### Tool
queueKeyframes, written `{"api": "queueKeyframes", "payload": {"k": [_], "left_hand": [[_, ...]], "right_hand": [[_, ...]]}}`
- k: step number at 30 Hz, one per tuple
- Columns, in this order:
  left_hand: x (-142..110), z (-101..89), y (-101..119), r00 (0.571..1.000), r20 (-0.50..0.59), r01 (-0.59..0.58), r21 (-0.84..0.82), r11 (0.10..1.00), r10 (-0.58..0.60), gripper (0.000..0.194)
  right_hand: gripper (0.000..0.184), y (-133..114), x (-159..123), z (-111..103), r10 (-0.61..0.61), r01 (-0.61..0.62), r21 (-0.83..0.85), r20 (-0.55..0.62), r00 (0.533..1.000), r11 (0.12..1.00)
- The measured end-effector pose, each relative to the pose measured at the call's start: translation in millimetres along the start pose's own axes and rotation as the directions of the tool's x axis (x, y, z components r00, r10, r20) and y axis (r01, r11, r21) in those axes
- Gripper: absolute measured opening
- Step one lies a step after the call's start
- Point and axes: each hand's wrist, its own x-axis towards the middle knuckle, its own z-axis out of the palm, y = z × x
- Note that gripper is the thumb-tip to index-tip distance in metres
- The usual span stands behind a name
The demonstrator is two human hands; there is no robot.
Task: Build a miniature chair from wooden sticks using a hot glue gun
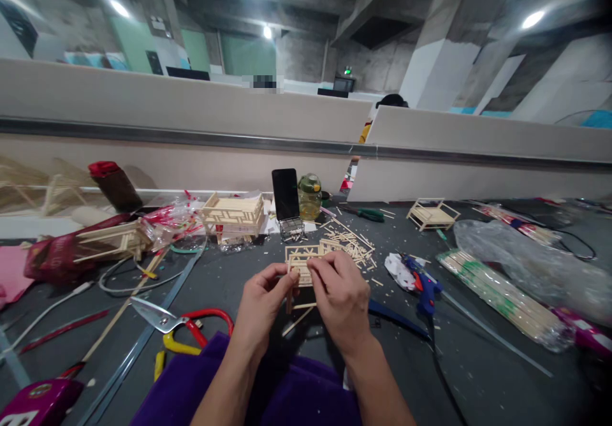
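Note:
Between my two hands is a small wooden-stick frame (302, 274), built from thin pale sticks with slats and a lattice back. My left hand (264, 298) pinches its left end, near an upright post. At the right end, the fingers of my right hand (340, 292) are pressed together on the frame; whether a loose stick is also in them is hidden. Cut stick pieces (354, 244) lie in a pile just beyond. Two loose sticks (299, 321) rest on the dark table below the frame.
Scissors (184, 324) with red and yellow handles lie at left, a blue glue gun (426, 291) at right. Behind stand a phone (285, 195), a green-lidded bottle (310, 199) and a stick-built bed model (233, 214). Bagged sticks (502, 295) lie far right.

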Motion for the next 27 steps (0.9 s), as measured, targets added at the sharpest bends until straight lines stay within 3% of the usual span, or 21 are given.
{"api": "queueKeyframes", "payload": {"k": [22, 27], "left_hand": [[-1.1, 3.5, -3.7, 0.999, -0.050, -0.003, -0.021, 1.000, 0.001, 0.028], [-0.6, 2.9, -3.2, 0.997, -0.076, -0.023, 0.043, 0.999, 0.026, 0.031]], "right_hand": [[0.017, -1.2, -0.1, -0.3, -0.008, 0.007, 0.017, 0.019, 1.000, 1.000], [0.018, -1.8, 0.3, 0.6, -0.007, 0.007, 0.012, 0.023, 1.000, 1.000]]}}
